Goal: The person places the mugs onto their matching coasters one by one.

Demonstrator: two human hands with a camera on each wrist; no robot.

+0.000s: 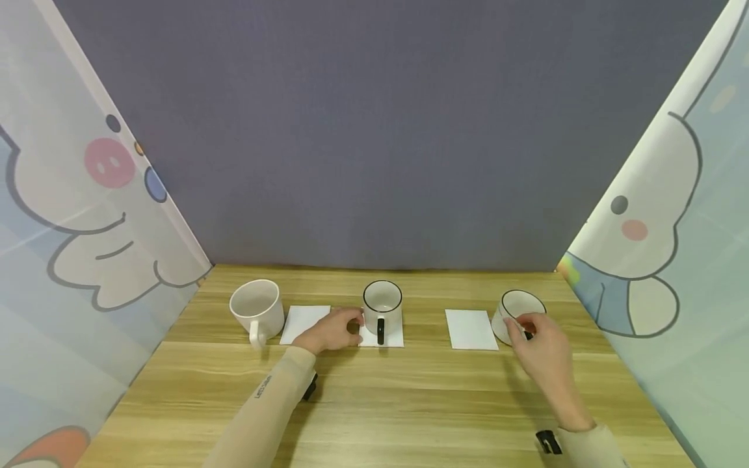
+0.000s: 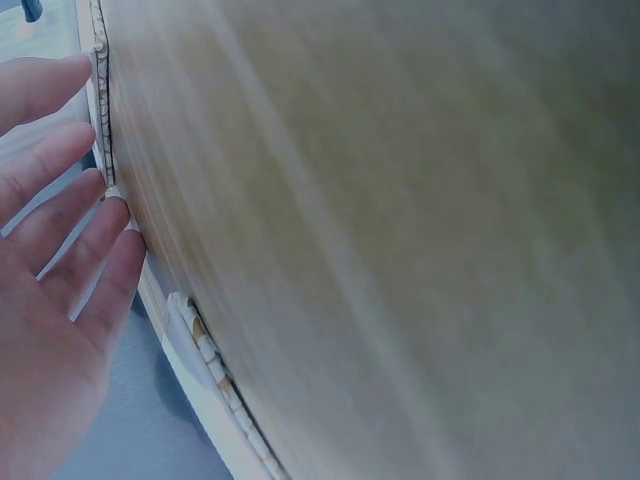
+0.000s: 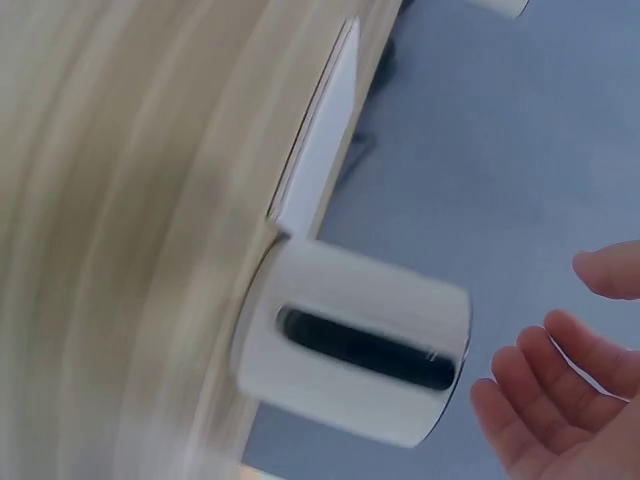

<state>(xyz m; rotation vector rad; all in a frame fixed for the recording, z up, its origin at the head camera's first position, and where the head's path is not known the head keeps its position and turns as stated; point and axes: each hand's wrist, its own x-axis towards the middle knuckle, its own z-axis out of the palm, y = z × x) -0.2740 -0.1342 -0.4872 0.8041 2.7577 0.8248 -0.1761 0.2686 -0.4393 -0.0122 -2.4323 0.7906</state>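
A person's hands are working over a yellow-brown wood-grain tabletop (image 1: pixel 409 390). The left hand (image 1: pixel 330 330), thumb and forefinger curving apart and gripping nothing, is reaching the left edge of a flat white square coaster (image 1: pixel 394 340); whether its fingertips are touching that edge cannot be told. On the coaster, a white cylindrical ceramic-looking mug with a black rim and black handle (image 1: pixel 383 308) is standing upright, its handle facing the person. The right hand (image 1: pixel 544 344), loosely curled with the thumb well apart, is hovering near a second upright black-rimmed white mug with a black handle (image 3: pixel 390 300), and is holding nothing. That mug is standing on the wood, just beside another white square coaster (image 1: pixel 471 329). At far left, a wider all-white mug (image 1: pixel 257 309) is sitting beside a third white square coaster (image 1: pixel 304 320). A plain dark-grey backdrop (image 1: pixel 380 130) is rising behind, with cartoon-printed panels (image 1: pixel 649 195) flanking it.
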